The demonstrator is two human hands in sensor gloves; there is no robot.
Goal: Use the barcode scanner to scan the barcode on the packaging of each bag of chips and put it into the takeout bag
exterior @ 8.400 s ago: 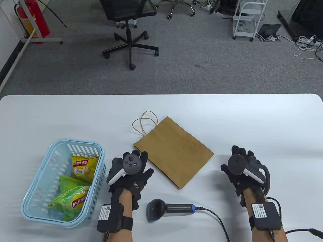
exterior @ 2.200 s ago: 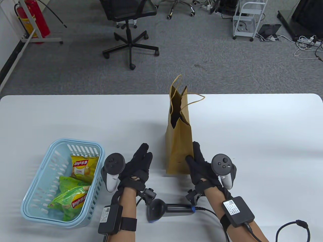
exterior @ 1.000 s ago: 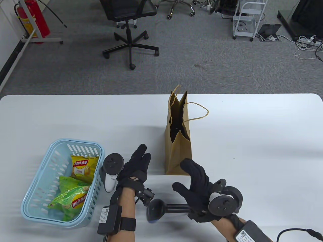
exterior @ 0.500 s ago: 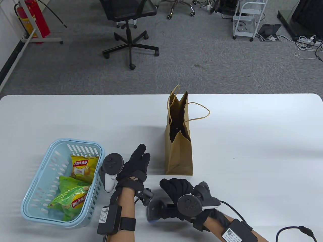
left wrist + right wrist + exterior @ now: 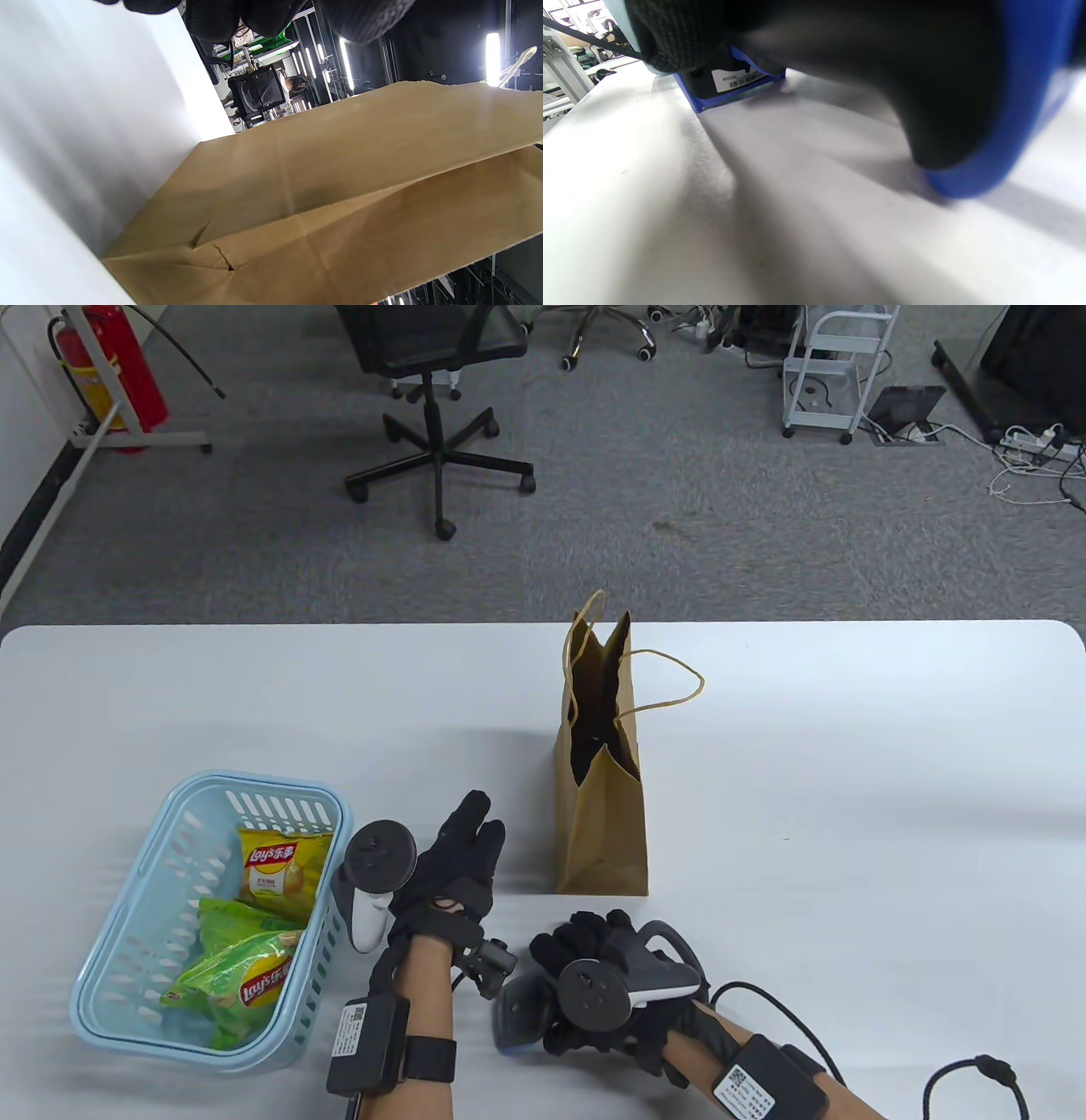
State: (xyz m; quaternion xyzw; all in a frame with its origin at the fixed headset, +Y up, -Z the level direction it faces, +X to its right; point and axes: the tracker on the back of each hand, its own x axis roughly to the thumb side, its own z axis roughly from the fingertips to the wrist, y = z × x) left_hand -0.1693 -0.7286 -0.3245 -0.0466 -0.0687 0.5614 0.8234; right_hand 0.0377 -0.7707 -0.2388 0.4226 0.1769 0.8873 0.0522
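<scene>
Right hand (image 5: 594,976): curled over the barcode scanner (image 5: 519,1008) at the near table edge, fingers apparently wrapped round its handle; the wrist view is too blurred to confirm a firm hold.
Left hand (image 5: 450,865): fingers straight, holding nothing, between basket and bag, placed to reach for chips.
Takeout bag (image 5: 601,814): creased brown paper, upright, mouth open to receive, twisted-cord handles splayed.
Bags of chips (image 5: 276,869): glossy, crinkled yellow and green packets, all lying in the basket (image 5: 153,891), unscanned.
Basket: pale blue slotted plastic, rounded corners, on the left.
</scene>
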